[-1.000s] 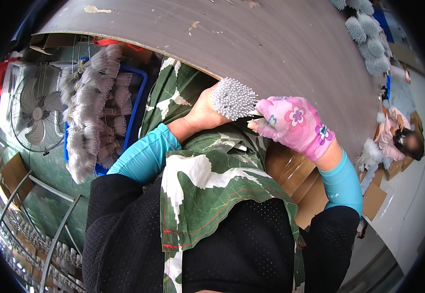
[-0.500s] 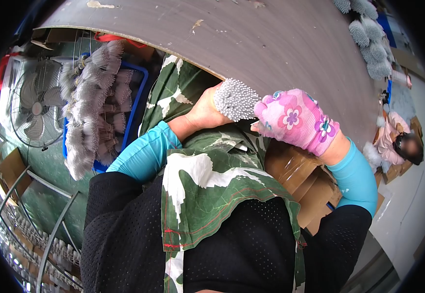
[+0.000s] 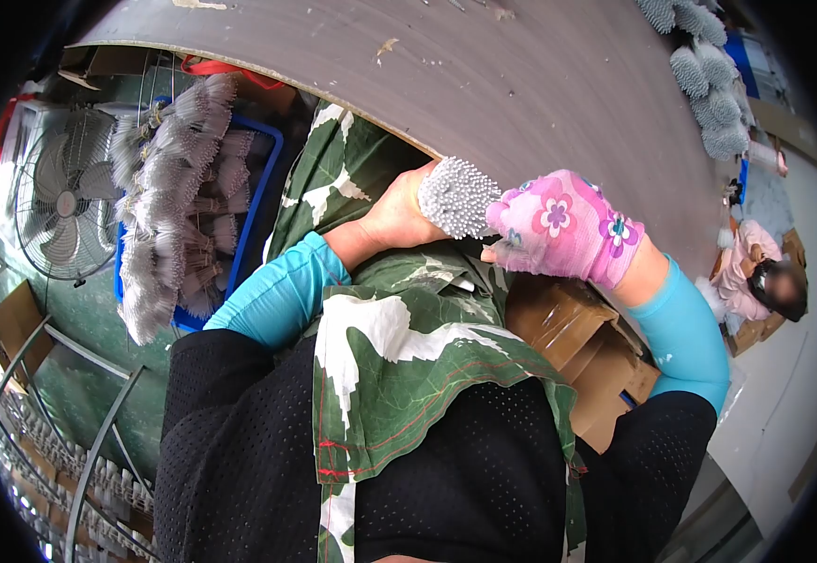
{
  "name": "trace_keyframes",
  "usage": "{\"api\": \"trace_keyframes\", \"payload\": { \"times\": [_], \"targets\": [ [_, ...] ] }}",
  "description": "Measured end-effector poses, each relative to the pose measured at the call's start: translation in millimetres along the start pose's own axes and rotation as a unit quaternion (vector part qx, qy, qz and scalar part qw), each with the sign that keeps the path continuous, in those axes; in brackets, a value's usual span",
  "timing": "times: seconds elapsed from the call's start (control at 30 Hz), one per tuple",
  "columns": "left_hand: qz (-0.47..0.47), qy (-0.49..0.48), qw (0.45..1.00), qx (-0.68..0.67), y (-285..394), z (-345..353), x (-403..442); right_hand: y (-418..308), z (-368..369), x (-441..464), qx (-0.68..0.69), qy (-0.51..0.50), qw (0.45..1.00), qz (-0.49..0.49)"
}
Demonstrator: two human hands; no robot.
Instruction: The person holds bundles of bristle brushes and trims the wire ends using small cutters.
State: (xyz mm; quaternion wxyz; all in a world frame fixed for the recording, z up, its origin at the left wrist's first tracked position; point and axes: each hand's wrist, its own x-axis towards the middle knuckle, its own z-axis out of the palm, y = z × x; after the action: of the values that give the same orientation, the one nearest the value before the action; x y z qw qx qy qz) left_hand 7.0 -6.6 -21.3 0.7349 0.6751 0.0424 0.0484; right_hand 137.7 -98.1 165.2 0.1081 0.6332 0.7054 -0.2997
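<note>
My left hand [image 3: 395, 210] is wrapped round a bundle of thin stems with grey-white bead-like tips [image 3: 459, 197]. The tips form a domed, knobbly head that faces up, while the stems are hidden by the hand. Close against the right side of that head is my right hand [image 3: 559, 228], in a pink flowered glove with a bare fingertip showing. Its fingers are curled closed, and what they hold, if anything, is hidden. Both hands are above my lap, over a green and white camouflage apron [image 3: 399, 328], just by the table edge.
A grey-brown table [image 3: 540, 84] curves in front of me. Similar bundles [image 3: 713, 94] lie at its right side. On the left, more bundles [image 3: 179, 188] fill a blue crate [image 3: 263, 202] near a fan [image 3: 66, 202]. Cardboard boxes [image 3: 568, 328] stand below; a person [image 3: 756, 272] sits far right.
The bundle and my left hand have shifted slightly to the right. My right hand has moved slightly left, still beside the bundle's head.
</note>
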Motion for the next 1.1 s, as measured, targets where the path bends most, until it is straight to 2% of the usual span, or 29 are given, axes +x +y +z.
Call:
{"api": "trace_keyframes", "payload": {
  "times": [0.2, 0.27, 0.3, 0.37, 0.4, 0.43, 0.53, 0.87, 0.97, 1.1],
  "targets": [
    [-0.005, 0.003, 1.000, 0.012, 2, 1, 0, 11, 7, -3, 0.102, -0.005, 0.995, 0.024],
    [-0.020, 0.019, 0.999, -0.021, 8, 0, -1, 14, 10, -4, 0.233, -0.011, 0.970, 0.072],
    [-0.019, 0.021, 0.999, -0.021, 7, 0, -1, 13, 8, -6, 0.231, -0.012, 0.970, 0.071],
    [-0.025, 0.018, 0.999, -0.033, 3, 2, -2, 7, 3, -13, 0.276, 0.007, 0.951, 0.139],
    [-0.026, 0.019, 0.999, -0.033, 3, 1, -2, 3, 6, -18, 0.236, 0.076, 0.962, 0.114],
    [-0.021, 0.016, 0.999, -0.036, 2, 1, -2, -2, 6, -21, 0.237, 0.075, 0.962, 0.114],
    [-0.008, 0.008, 0.999, -0.046, -3, 1, -1, -9, 4, -25, 0.124, 0.108, 0.980, 0.114],
    [0.003, 0.003, 0.999, -0.042, 0, 0, -1, -13, 6, -12, 0.055, 0.067, 0.993, 0.081],
    [-0.001, 0.004, 0.999, -0.043, -3, 2, -1, -16, 11, -8, 0.016, 0.077, 0.993, 0.086],
    [-0.028, 0.007, 0.996, -0.080, 3, 1, -2, -17, 15, -10, 0.034, 0.099, 0.991, 0.088]
  ]
}}
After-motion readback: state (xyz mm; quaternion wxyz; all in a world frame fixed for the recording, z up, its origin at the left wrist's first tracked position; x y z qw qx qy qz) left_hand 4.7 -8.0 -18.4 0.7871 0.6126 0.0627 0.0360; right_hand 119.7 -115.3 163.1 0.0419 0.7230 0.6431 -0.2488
